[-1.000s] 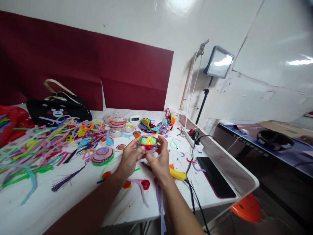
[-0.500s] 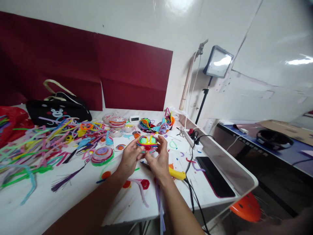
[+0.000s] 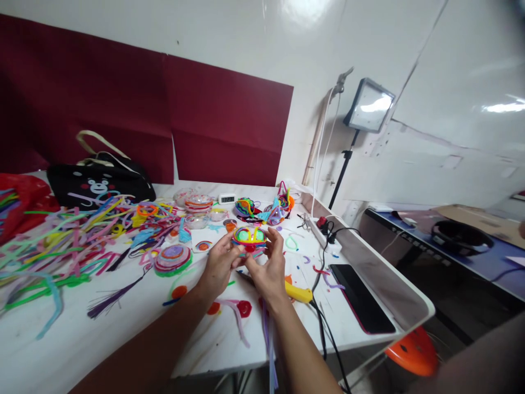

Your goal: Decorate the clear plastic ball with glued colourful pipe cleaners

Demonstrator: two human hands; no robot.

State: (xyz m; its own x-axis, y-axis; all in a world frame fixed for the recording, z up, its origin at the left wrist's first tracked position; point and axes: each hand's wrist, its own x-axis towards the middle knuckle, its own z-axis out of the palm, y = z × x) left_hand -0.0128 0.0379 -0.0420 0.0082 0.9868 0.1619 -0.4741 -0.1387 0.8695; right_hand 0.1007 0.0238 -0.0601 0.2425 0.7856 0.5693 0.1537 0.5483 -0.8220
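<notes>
Both hands hold one small multicoloured pipe-cleaner ornament above the white table. My left hand grips its left side with thumb and fingers pinched. On its right side my right hand is curled, thumb by the red centre piece. Purple pipe cleaners trail down from under my right wrist. A yellow glue gun lies just right of my right hand.
A pile of loose pipe cleaners covers the left of the table, with a black bear bag behind. A coiled disc, a power strip, a phone and an orange stool lie around. A dark shape fills the bottom right corner.
The hands stay on the ornament, with the right fingers shifting slightly. A dark blurred shape has come into the bottom right corner.
</notes>
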